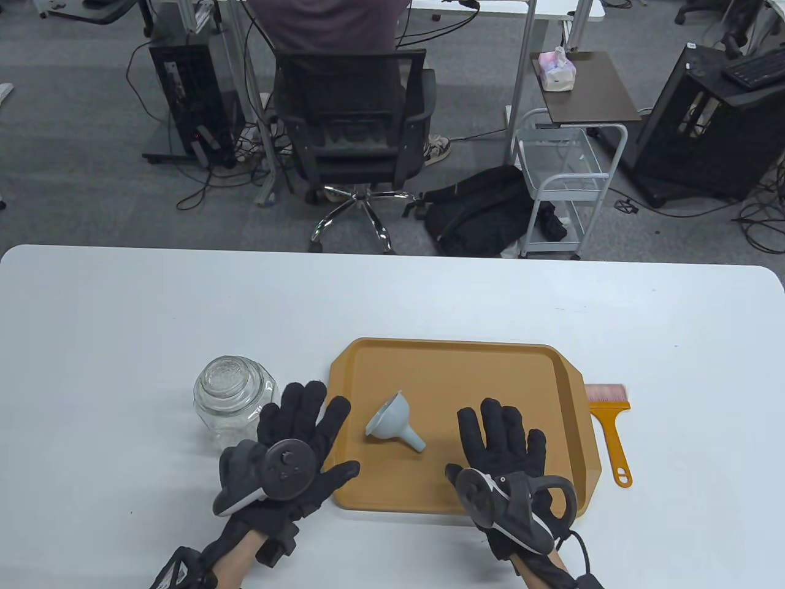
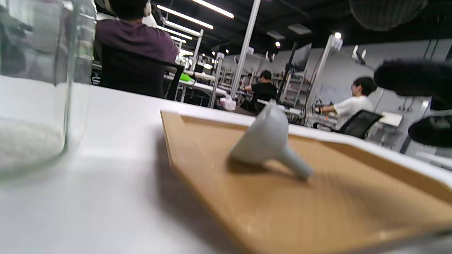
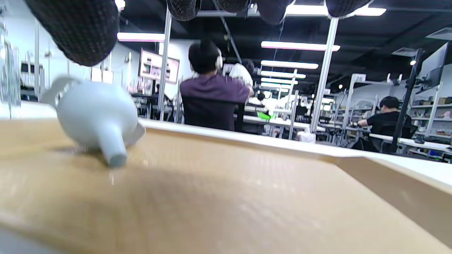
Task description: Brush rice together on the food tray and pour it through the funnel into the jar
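An orange food tray [image 1: 454, 362] lies on the white table, and no loose rice shows on it. A pale grey funnel [image 1: 394, 421] lies on its side in the tray [image 2: 212, 183], spout toward the near right [image 3: 106, 135]. Left of the tray stands a lidded glass jar [image 1: 230, 396] with rice at its bottom [image 2: 24, 141]. My left hand [image 1: 300, 423] lies flat with fingers spread, between the jar and the tray's left edge, holding nothing. My right hand [image 1: 503, 438] rests flat and spread on the tray's near right part [image 3: 247, 197]. An orange-handled brush [image 1: 610, 423] lies right of the tray.
The white table [image 1: 122, 319] stretches wide on both sides. Beyond its far edge stand an office chair [image 1: 356, 135] with a seated person, a black backpack [image 1: 484, 208] and a white trolley [image 1: 567, 184].
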Action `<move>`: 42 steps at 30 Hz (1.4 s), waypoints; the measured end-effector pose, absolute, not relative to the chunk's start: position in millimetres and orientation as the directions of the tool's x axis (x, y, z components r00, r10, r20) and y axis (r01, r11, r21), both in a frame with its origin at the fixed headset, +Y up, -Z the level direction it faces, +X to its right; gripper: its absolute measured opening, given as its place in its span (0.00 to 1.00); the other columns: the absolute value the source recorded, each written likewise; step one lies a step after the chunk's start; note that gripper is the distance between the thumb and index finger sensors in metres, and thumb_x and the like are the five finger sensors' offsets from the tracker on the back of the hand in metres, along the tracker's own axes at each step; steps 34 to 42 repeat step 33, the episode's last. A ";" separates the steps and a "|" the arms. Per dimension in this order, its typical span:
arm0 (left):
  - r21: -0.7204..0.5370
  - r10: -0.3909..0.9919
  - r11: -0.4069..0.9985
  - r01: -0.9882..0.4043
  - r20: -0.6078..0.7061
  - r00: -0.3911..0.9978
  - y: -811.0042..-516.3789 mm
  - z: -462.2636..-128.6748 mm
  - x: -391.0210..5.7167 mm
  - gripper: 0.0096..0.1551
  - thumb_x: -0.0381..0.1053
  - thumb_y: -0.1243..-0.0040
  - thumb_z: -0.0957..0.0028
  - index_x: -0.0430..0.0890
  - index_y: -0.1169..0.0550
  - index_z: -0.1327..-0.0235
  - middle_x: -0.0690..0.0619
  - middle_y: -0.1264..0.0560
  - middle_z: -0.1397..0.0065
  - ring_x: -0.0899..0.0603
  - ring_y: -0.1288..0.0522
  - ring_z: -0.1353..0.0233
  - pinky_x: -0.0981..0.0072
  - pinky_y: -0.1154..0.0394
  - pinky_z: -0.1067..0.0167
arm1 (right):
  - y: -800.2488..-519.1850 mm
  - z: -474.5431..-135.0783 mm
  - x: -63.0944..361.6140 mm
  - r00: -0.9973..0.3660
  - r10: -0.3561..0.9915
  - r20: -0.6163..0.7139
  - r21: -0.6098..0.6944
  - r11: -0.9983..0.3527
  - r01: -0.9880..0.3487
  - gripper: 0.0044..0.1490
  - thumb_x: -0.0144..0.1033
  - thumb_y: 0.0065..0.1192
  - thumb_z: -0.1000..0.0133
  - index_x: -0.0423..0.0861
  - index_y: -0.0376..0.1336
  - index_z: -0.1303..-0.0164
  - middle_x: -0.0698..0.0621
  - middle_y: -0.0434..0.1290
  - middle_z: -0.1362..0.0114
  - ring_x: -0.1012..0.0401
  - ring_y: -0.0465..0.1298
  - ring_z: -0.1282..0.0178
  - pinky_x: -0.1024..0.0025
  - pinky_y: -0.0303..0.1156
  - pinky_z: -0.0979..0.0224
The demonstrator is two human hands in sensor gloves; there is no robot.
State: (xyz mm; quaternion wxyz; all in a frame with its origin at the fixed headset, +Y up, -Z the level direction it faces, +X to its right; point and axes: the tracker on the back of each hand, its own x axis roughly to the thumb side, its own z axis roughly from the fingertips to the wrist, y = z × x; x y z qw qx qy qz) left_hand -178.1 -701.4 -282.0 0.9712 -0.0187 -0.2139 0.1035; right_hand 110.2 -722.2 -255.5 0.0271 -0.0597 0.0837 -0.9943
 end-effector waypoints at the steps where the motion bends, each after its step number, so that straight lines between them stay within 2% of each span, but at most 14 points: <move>1: -0.086 0.198 0.980 -0.179 0.409 0.891 -709.9 -281.9 -175.9 0.54 0.76 0.50 0.50 0.63 0.60 0.19 0.53 0.70 0.13 0.39 0.73 0.16 0.31 0.68 0.26 | -726.9 -256.1 110.1 -0.991 -0.076 0.113 -0.153 -0.986 0.058 0.58 0.65 0.58 0.46 0.52 0.39 0.13 0.42 0.36 0.13 0.40 0.43 0.14 0.28 0.46 0.22; 4: -0.136 0.191 0.980 -0.148 0.409 0.892 -725.1 -282.2 -173.0 0.53 0.76 0.50 0.50 0.63 0.60 0.19 0.52 0.70 0.14 0.39 0.73 0.16 0.31 0.69 0.26 | -739.8 -259.3 111.9 -0.989 -0.093 0.115 -0.088 -0.993 0.083 0.60 0.68 0.56 0.47 0.53 0.37 0.13 0.42 0.34 0.13 0.40 0.40 0.14 0.26 0.42 0.22; 12: -0.129 0.173 0.983 -0.132 0.393 0.903 -731.6 -280.2 -178.7 0.53 0.75 0.50 0.50 0.63 0.59 0.20 0.52 0.69 0.13 0.40 0.72 0.16 0.31 0.68 0.26 | -749.1 -260.5 121.7 -0.989 -0.096 0.112 -0.050 -0.995 0.091 0.61 0.70 0.55 0.48 0.53 0.35 0.14 0.42 0.31 0.14 0.41 0.36 0.14 0.26 0.39 0.22; 17: -0.124 0.171 0.983 -0.133 0.388 0.906 -732.1 -278.8 -181.7 0.53 0.75 0.50 0.50 0.63 0.60 0.20 0.52 0.69 0.13 0.40 0.72 0.16 0.31 0.68 0.26 | -747.6 -257.3 123.8 -0.990 -0.080 0.115 -0.050 -0.996 0.075 0.61 0.70 0.55 0.48 0.53 0.35 0.14 0.42 0.32 0.13 0.41 0.38 0.14 0.26 0.40 0.22; 22: -0.148 0.188 0.979 -0.141 0.378 0.907 -735.0 -280.6 -185.9 0.53 0.75 0.50 0.50 0.64 0.60 0.20 0.52 0.69 0.13 0.39 0.72 0.16 0.31 0.68 0.26 | -744.1 -254.1 122.7 -0.987 -0.046 0.151 -0.152 -0.988 0.023 0.60 0.69 0.57 0.49 0.51 0.40 0.14 0.41 0.38 0.13 0.41 0.44 0.15 0.27 0.46 0.23; 42: -0.168 0.195 0.976 -0.142 0.364 0.911 -736.6 -281.2 -187.8 0.53 0.75 0.50 0.50 0.63 0.60 0.20 0.53 0.69 0.13 0.40 0.72 0.16 0.31 0.68 0.26 | -743.9 -254.1 123.0 -0.987 -0.022 0.157 -0.130 -0.991 0.002 0.60 0.68 0.57 0.48 0.50 0.41 0.14 0.40 0.40 0.13 0.40 0.47 0.15 0.27 0.48 0.23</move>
